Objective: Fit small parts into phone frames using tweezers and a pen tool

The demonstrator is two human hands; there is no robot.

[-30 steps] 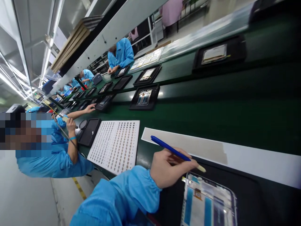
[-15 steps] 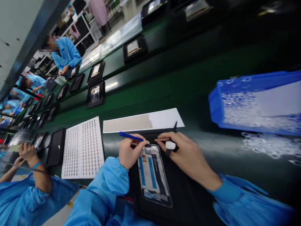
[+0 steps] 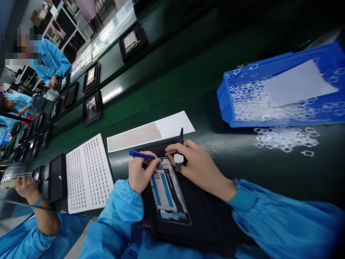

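Note:
Pinched in my left hand (image 3: 140, 173) is a blue pen-shaped tool (image 3: 141, 155), its tip at the top edge of an open phone housing (image 3: 170, 196). The housing lies tilted in a black tray (image 3: 207, 219) and shows two blue strips and a dark ribbon inside. My right hand (image 3: 199, 167) is closed by the housing's upper right corner, around a slim black tool (image 3: 181, 135) whose working end I cannot make out. A white block (image 3: 178, 158) on a dark band sits at a right finger.
A blue bin (image 3: 225, 104) holds small clear frames; more frames (image 3: 285, 139) lie before it. A white strip sheet (image 3: 172, 126) lies behind the tray. Left are a dotted white board (image 3: 88, 176) and a co-worker's hand (image 3: 27, 187). Trays with phone parts (image 3: 93, 109) line the green bench.
The whole view has shifted, so the bench things appear further left and the bin sits nearer. The fingertips of both hands stay at the top of the housing, still holding their tools.

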